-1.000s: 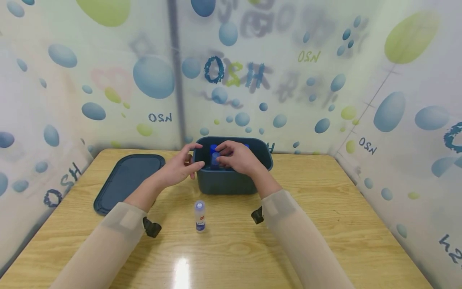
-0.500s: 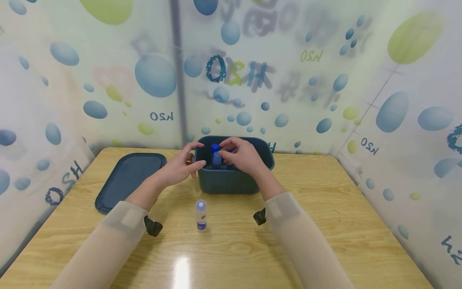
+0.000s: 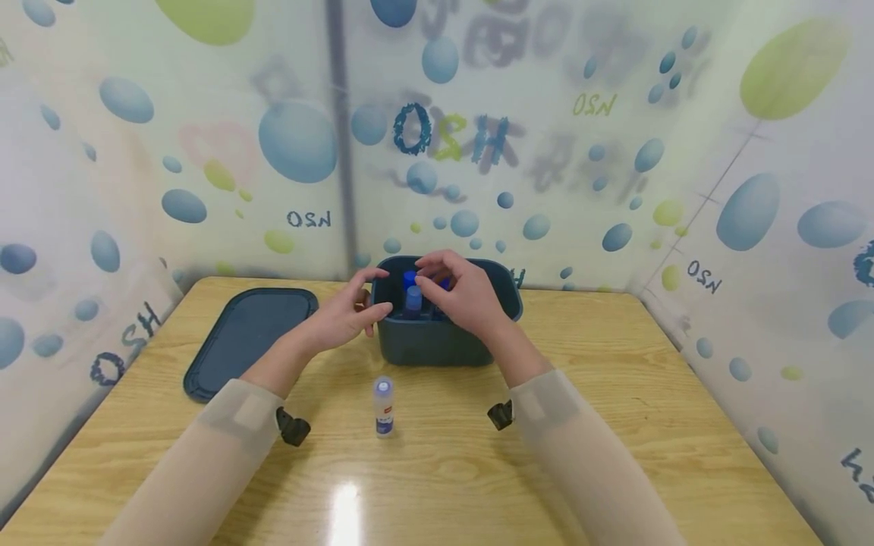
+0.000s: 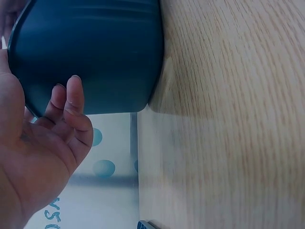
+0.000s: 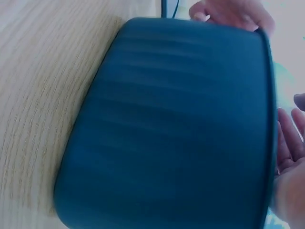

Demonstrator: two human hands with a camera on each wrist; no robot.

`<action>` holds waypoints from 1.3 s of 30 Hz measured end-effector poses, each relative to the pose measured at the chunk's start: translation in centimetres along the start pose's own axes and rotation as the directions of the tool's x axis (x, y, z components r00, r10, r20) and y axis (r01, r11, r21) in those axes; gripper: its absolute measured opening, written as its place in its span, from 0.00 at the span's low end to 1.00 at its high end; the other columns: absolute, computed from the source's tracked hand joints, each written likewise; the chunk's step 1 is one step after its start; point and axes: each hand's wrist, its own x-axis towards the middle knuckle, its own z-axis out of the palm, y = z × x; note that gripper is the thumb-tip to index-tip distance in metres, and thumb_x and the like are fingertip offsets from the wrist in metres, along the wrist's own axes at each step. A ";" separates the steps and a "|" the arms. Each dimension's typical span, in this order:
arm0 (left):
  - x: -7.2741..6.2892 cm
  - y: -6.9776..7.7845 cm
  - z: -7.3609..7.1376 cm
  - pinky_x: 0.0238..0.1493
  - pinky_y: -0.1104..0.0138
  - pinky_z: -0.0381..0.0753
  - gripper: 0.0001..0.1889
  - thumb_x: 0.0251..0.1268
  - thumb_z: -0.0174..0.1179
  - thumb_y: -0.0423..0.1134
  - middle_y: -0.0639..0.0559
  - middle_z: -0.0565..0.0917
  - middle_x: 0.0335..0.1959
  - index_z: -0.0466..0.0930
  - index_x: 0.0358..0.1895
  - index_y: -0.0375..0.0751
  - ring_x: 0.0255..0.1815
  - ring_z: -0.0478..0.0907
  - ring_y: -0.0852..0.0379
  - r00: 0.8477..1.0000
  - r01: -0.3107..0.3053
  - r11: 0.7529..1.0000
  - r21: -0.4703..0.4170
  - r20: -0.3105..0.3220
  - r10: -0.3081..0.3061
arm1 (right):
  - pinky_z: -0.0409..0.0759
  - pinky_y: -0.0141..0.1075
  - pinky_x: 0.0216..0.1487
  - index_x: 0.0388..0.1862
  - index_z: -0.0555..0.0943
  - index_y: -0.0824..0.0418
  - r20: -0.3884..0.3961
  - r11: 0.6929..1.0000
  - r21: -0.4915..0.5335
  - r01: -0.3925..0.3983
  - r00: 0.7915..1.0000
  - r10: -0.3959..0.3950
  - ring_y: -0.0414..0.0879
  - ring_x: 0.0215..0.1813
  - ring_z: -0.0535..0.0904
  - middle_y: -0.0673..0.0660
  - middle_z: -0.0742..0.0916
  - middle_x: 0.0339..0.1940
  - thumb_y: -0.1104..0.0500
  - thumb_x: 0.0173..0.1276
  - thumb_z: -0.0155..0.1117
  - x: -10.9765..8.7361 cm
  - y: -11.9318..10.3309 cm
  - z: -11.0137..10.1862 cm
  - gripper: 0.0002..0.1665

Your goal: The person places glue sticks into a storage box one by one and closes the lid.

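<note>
A dark blue-green plastic box [image 3: 437,345] stands at the back middle of the table. My left hand [image 3: 337,318] grips its left end, thumb and index finger over the rim and the other fingers bent outside by the wall, as the left wrist view shows. Above the opening hovers my right hand [image 3: 471,299], thumb and fingers apart with nothing seen between them. Just left of the thumb, a blue-capped tube [image 3: 413,301] stands upright inside the box, with a second blue cap [image 3: 410,279] behind it. More blue shows beneath my right fingers, mostly hidden.
A small glue stick [image 3: 384,409] with a pale cap stands on the wooden table [image 3: 614,394] in front of the box. The flat dark lid [image 3: 253,334] lies to the left. Patterned curtains enclose the back and sides.
My right hand has drawn its fingers off the front blue-capped tube and risen slightly to the right, spreading thumb and fingers. The left hand stays at the rim.
</note>
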 end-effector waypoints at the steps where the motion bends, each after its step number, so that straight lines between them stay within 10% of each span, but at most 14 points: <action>1: 0.0 0.0 0.0 0.39 0.58 0.77 0.35 0.87 0.58 0.53 0.42 0.78 0.38 0.53 0.87 0.57 0.41 0.84 0.28 1.000 0.000 1.000 0.001 -0.001 0.000 | 0.85 0.44 0.54 0.65 0.85 0.60 0.007 1.000 -0.001 0.012 1.000 -0.011 0.49 0.52 0.89 0.55 0.93 0.54 0.54 0.82 0.69 -0.2 -0.2 0.0 0.18; 14: -0.1 0.0 0.1 0.37 0.59 0.76 0.36 0.87 0.58 0.53 0.41 0.78 0.38 0.52 0.87 0.57 0.41 0.84 0.30 1.000 -0.008 1.000 0.021 -0.006 0.009 | 0.83 0.40 0.48 0.62 0.87 0.57 0.201 0.996 0.094 0.005 0.979 -0.023 0.41 0.49 0.85 0.51 0.92 0.54 0.54 0.80 0.72 -4.6 -3.3 0.4 0.16; 39: -0.3 0.2 0.1 0.39 0.58 0.77 0.35 0.87 0.58 0.54 0.39 0.80 0.38 0.53 0.87 0.58 0.42 0.84 0.30 1.000 0.006 0.999 0.038 -0.012 -0.005 | 0.87 0.43 0.57 0.71 0.84 0.54 0.575 0.955 0.226 -0.190 0.818 0.027 0.38 0.49 0.87 0.50 0.90 0.60 0.55 0.79 0.74 -8.1 -2.8 2.3 0.25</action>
